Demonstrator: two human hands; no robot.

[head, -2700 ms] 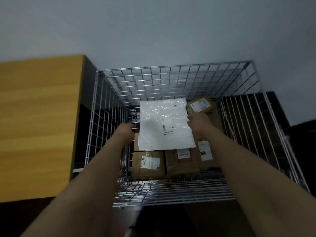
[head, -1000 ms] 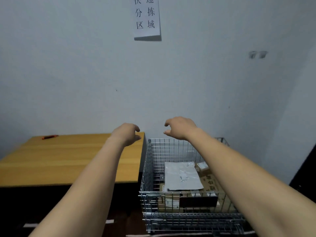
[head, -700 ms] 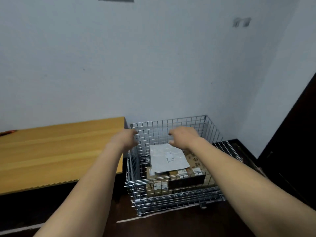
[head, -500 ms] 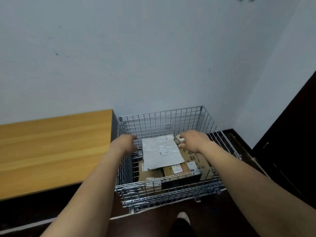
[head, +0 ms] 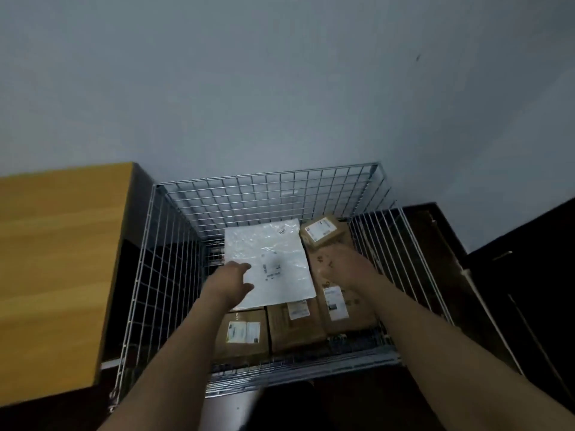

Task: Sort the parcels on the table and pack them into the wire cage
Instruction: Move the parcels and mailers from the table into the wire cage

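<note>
Wire cage (head: 273, 194) holds cardboard boxes (head: 295, 332); white mailer (head: 273, 244) lies on top.

Dim, bluish indoor light, soft focus.
Glare glints on the white plastic mailer (head: 269, 262); the right hand (head: 340, 269) is motion-blurred; wide-angle edges bow.

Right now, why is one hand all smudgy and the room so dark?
Head view: the right hand is smeared by motion blur, the left hand sharper; dim light leaves the floor nearly black; the white mailer shows crinkly glare.
</note>
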